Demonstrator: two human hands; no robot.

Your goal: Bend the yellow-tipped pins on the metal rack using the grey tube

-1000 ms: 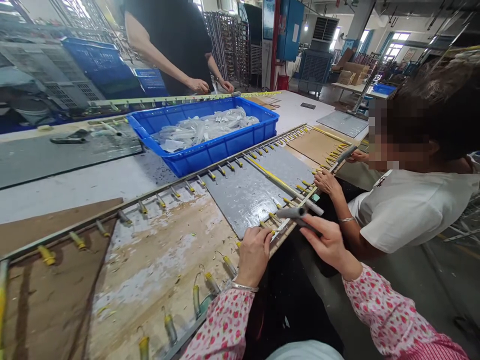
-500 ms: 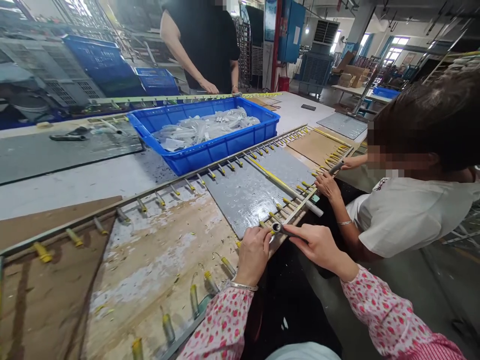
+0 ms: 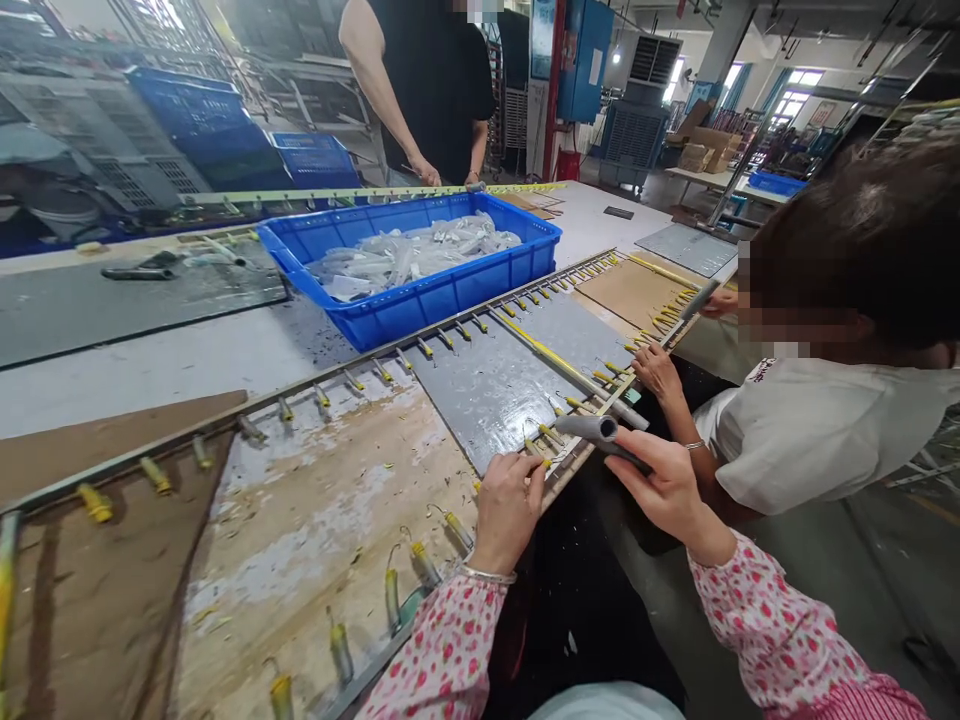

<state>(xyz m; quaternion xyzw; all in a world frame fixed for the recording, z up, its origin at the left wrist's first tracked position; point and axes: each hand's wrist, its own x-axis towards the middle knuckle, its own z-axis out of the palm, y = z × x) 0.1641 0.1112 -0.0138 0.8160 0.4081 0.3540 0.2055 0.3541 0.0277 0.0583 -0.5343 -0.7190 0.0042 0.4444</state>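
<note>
My left hand (image 3: 506, 512) rests on the near rail of a long metal frame (image 3: 352, 362), thumb and fingers pinched at a small yellow-tipped peg (image 3: 545, 463). Just to its right, my right hand (image 3: 667, 492) is closed around a grey hollow tube (image 3: 585, 428), held above the rail with its round open end towards me. Short grey pegs with yellow wrapped ends line the frame's rails; several on the near side carry thin wire hooks. My left fingers partly hide the pinched peg.
A blue crate (image 3: 442, 290) of clear plastic pieces stands behind the frame. At right, a co-worker in a white shirt (image 3: 832, 430) works on the same rail, close to my right hand. Another person in black (image 3: 439, 90) stands across the table.
My right hand has lifted the tube up and away from my left fingers. My left hand stays in place. The co-worker at right has moved their tube farther along the rail.
</note>
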